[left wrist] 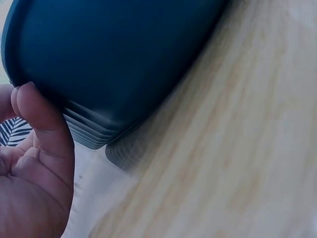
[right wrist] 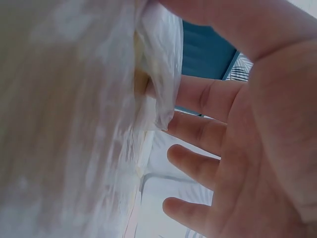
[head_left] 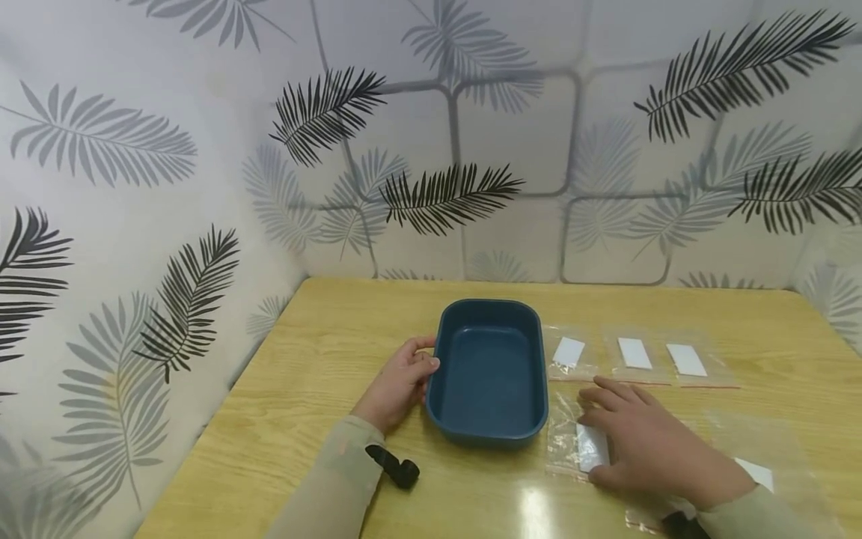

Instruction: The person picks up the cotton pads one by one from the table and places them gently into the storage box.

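A dark blue rectangular plastic bin [head_left: 489, 430] stands on the wooden table. My left hand [head_left: 402, 382] grips its left wall, thumb at the rim; in the left wrist view the thumb [left wrist: 42, 111] lies against the outside of the bin [left wrist: 119, 54]. To the right of the bin my right hand [head_left: 640, 442] is spread over a clear plastic bag [head_left: 562, 434] with a white card [head_left: 592, 447] inside. Its thumb and fingertips touch opposite sides of this bag. The right wrist view shows a raised fold of the bag [right wrist: 166, 64] at the nearly straight fingers [right wrist: 198, 134].
Behind the right hand, three small clear bags with white cards [head_left: 569, 352] [head_left: 634, 353] [head_left: 687, 360] lie in a row. A larger clear bag [head_left: 774, 442] with a white card lies at the right, partly under the forearm. Leaf-patterned walls [head_left: 438, 224] enclose the table.
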`<state>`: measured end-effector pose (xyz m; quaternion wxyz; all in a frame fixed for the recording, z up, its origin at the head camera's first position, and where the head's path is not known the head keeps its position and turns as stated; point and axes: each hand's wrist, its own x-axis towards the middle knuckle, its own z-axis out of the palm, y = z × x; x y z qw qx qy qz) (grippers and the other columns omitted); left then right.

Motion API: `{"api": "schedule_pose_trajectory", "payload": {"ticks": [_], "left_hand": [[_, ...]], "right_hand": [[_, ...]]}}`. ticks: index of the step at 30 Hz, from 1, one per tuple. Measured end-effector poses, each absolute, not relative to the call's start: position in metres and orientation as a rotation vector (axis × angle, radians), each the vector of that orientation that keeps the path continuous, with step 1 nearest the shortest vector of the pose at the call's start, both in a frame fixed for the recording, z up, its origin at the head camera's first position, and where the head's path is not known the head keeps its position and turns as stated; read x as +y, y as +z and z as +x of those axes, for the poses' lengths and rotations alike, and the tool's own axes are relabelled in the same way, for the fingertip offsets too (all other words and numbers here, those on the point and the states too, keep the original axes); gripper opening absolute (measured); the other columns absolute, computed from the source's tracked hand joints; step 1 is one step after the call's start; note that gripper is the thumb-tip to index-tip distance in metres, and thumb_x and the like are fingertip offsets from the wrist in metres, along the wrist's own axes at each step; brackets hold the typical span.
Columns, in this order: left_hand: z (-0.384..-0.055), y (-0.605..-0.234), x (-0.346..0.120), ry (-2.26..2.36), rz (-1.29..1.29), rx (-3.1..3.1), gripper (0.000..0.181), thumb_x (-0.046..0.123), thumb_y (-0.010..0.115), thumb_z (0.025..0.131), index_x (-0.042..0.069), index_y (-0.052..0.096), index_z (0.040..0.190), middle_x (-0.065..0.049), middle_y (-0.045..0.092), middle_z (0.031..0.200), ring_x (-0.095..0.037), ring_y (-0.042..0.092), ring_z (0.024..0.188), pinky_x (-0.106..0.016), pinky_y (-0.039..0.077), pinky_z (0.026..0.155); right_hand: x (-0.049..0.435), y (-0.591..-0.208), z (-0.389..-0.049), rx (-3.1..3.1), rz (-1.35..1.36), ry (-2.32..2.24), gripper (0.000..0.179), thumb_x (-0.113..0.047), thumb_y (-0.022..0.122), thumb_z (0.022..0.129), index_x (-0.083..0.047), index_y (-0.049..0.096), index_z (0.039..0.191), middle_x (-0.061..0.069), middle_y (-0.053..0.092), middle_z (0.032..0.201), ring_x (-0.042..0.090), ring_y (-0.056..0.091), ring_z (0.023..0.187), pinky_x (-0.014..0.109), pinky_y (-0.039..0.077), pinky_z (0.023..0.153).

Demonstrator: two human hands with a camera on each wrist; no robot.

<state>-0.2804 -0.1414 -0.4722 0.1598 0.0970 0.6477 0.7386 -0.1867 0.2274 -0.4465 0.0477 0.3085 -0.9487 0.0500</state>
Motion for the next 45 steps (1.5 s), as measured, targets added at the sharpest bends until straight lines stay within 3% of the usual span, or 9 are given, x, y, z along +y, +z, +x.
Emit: {"api": "schedule_pose_trajectory", "payload": {"ticks": [15, 27, 38, 45], "left_hand": [[-0.2806, -0.4712, -0.1423, 2.098, 0.284, 1.865, 0.048, 0.013, 0.057, 0.103, 0.005, 0.04, 0.147, -0.007, 0.052, 0.089, -0.016, 0.047, 0.064, -0.028, 0.044, 0.056], [-0.2802, -0.4725, -0.142, 2.087, 0.277, 1.866, 0.046, 0.014, 0.056, 0.103, 0.007, 0.041, 0.146, -0.006, 0.052, 0.089, -0.017, 0.047, 0.065, -0.028, 0.045, 0.056], [-0.2807, -0.472, -0.1421, 2.087, 0.282, 1.884, 0.046, 0.013, 0.055, 0.104, 0.007, 0.041, 0.147, -0.006, 0.053, 0.09, -0.016, 0.048, 0.064, -0.028, 0.045, 0.056], [-0.2798, -0.4718, -0.1412, 2.087, 0.283, 1.881, 0.046, 0.013, 0.055, 0.104, 0.007, 0.041, 0.147, -0.006, 0.054, 0.09, -0.015, 0.048, 0.064, -0.027, 0.045, 0.055]], "right_hand": [[0.2283, -0.4438, -0.1883, -2.857, 0.945, 0.137, 0.063, -0.062, 0.081, 0.07, -0.015, 0.075, 0.112, 0.01, 0.061, 0.132, 0.042, 0.049, 0.129, 0.06, 0.036, 0.106], [0.23, -0.4487, -0.1865, -2.963, 0.835, 0.257, 0.081, -0.061, 0.085, 0.064, -0.012, 0.068, 0.127, 0.015, 0.054, 0.142, 0.045, 0.041, 0.136, 0.063, 0.032, 0.107], [0.2286, -0.4458, -0.1885, -2.973, 0.836, 0.299, 0.069, -0.06, 0.084, 0.067, -0.013, 0.068, 0.115, 0.009, 0.057, 0.134, 0.044, 0.041, 0.136, 0.063, 0.034, 0.107], [0.2279, -0.4463, -0.1877, -2.912, 0.818, 0.278, 0.056, -0.049, 0.086, 0.068, -0.01, 0.07, 0.106, 0.011, 0.061, 0.128, 0.045, 0.045, 0.132, 0.063, 0.035, 0.106]]}}
